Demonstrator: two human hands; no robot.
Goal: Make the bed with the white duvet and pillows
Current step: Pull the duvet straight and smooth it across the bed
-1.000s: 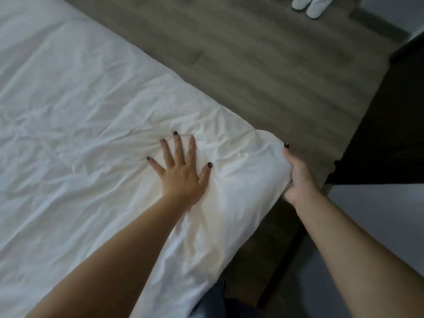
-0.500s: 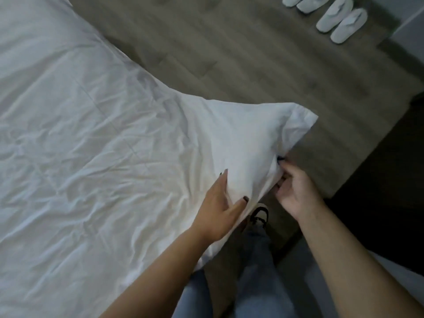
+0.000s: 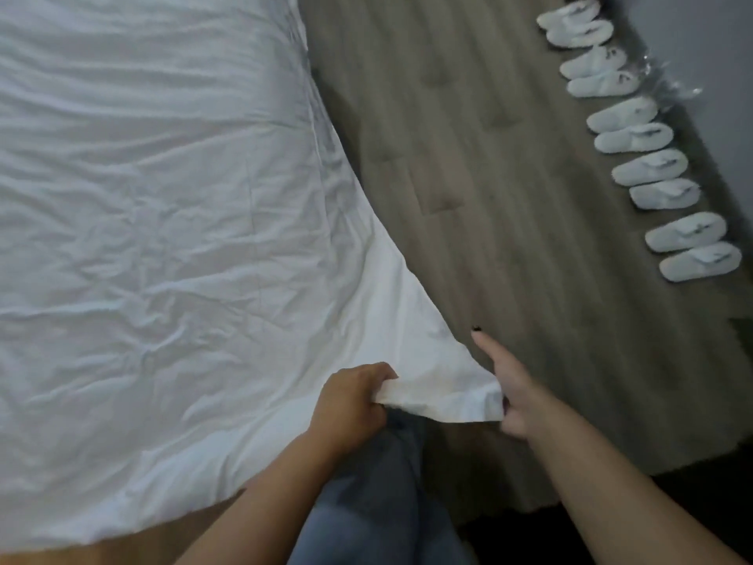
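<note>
The white duvet (image 3: pixel 163 238) lies wrinkled over the bed and fills the left half of the view. Its near corner is pulled out to a point over the floor in front of my legs. My left hand (image 3: pixel 350 405) grips the duvet's bottom edge in a fist, just left of that corner. My right hand (image 3: pixel 517 397) holds the corner tip between thumb and curled fingers, with the index finger stretched out along the duvet's side edge. No pillows are in view.
Grey wood floor (image 3: pixel 509 197) runs along the right side of the bed. Several white slippers (image 3: pixel 635 157) stand in a row by the wall at the right. Dark furniture (image 3: pixel 692 503) fills the bottom right corner.
My left hand left the top of the duvet and took hold of its edge. Both hands have drawn the corner toward me. The view has swung to show the slipper row.
</note>
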